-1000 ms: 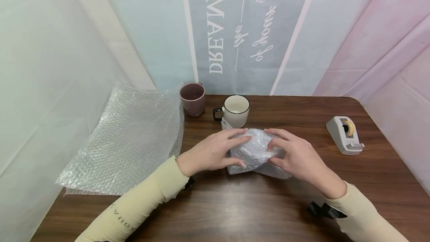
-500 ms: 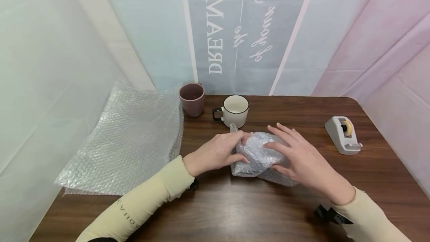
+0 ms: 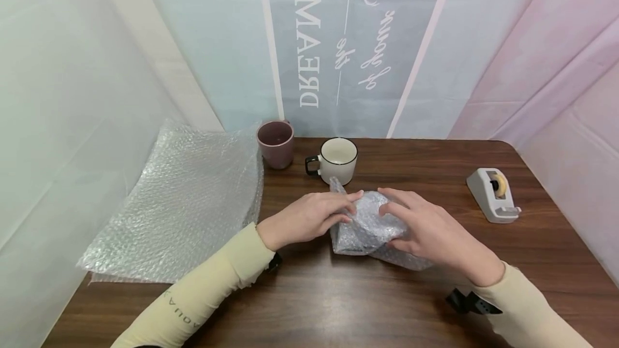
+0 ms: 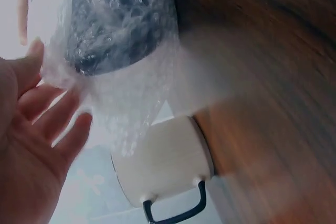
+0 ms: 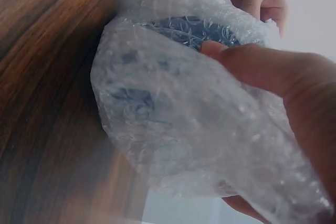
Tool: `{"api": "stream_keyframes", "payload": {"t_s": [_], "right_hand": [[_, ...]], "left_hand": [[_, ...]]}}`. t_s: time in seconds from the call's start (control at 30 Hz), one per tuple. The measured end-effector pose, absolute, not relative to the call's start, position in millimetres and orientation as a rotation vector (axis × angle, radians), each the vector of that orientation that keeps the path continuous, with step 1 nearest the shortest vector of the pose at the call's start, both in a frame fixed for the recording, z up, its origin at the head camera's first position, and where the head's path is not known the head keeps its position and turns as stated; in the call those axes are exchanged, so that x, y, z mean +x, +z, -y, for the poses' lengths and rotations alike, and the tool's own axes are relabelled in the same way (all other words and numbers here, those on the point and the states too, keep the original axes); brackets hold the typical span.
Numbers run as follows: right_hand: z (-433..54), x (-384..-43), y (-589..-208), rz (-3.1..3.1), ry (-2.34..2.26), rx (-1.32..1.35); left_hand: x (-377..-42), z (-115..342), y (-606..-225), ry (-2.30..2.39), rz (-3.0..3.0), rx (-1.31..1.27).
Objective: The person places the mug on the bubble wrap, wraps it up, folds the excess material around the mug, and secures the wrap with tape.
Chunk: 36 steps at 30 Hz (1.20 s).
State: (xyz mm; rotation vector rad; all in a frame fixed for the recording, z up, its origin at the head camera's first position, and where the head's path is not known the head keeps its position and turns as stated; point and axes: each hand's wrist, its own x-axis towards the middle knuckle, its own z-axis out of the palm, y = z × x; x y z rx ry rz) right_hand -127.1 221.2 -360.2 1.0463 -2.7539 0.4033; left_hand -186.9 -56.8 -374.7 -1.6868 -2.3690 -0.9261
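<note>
A bundle of bubble wrap [image 3: 369, 224] lies on the table in front of the white mug [image 3: 338, 161]. Through the plastic a dark blue item [image 4: 113, 35] shows in the left wrist view; its kind is hard to make out. My left hand [image 3: 311, 216] pinches the wrap at the bundle's left side, its fingers bent and its thumb near them. On the opposite side my right hand [image 3: 430, 227] grips the bundle, with the thumb [image 5: 247, 61] pressing near an open fold and the other fingers over the far side. A loose flap [image 3: 401, 256] sticks out beneath the right hand.
Flat bubble wrap sheets [image 3: 184, 203] cover the table's left part. A mauve cup [image 3: 275, 144] stands at the back beside them, left of the white mug. At the right is a white tape dispenser [image 3: 493, 195]. Fabric hangs behind and on both sides of the table.
The bundle has shifted slightly right and toward me. My left fingers have drawn closer together on its left side. My right hand lifted its fingers, then settled back on the wrap.
</note>
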Motion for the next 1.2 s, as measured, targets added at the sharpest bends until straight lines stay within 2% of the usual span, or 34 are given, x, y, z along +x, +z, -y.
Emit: {"api": "stream_keyframes", "payload": {"t_s": [0.27, 0.73, 1.2], "right_hand": [[-219, -128, -359, 2.797, 0.459, 1.042], [-216, -134, -362, 2.798, 0.457, 1.047], [-231, -131, -358, 2.873, 0.384, 0.734]], "left_hand": [[-184, 51, -375, -0.975, 2.340, -1.519], [-188, 50, -375, -0.805, 2.223, -1.553], [-171, 59, -356, -0.597, 2.377, -1.484]]}}
